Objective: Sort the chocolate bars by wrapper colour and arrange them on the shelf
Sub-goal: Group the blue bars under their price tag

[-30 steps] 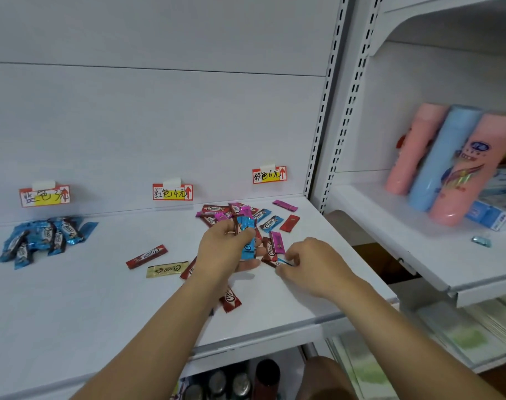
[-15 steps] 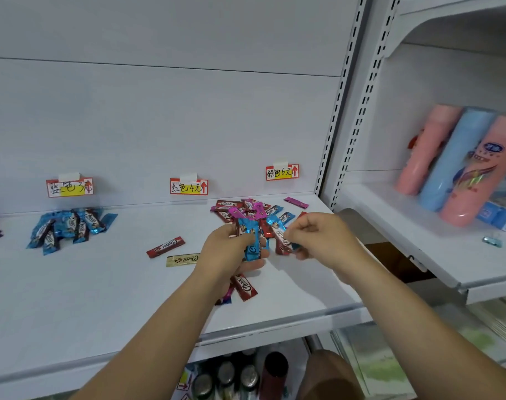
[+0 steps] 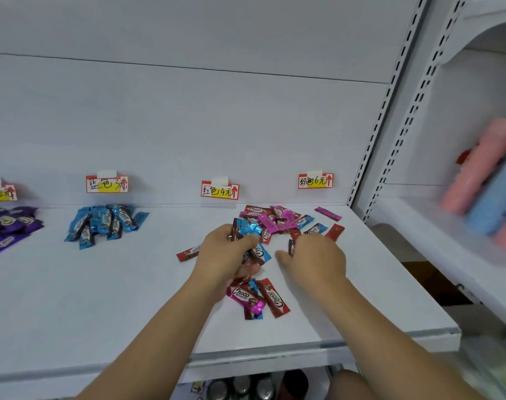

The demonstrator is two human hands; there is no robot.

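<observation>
**A:** which step rn?

**B:** Picking blues out of the mixed pile [image 3: 277, 222] imo. Left hand [image 3: 225, 255] grip is curled round a bunch of blue-wrapped bars [image 3: 250, 238]; right hand [image 3: 315, 259] is low at the pile's edge, can't tell its grip.

**A:** next?

**B:** Prob carry them to the blue heap [image 3: 106, 223] under its tag [image 3: 107, 184], w/o dropping any.

**A:** surroundings?

**B:** White shop shelf [image 3: 73, 298], 4 price tags on the back panel, purple heap [image 3: 9, 226] far left.

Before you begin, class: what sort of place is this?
Probably a shop aisle: white slotted shelving, handwritten price tags on the back panel, and sorted blue chocolate bars beneath one.
</observation>
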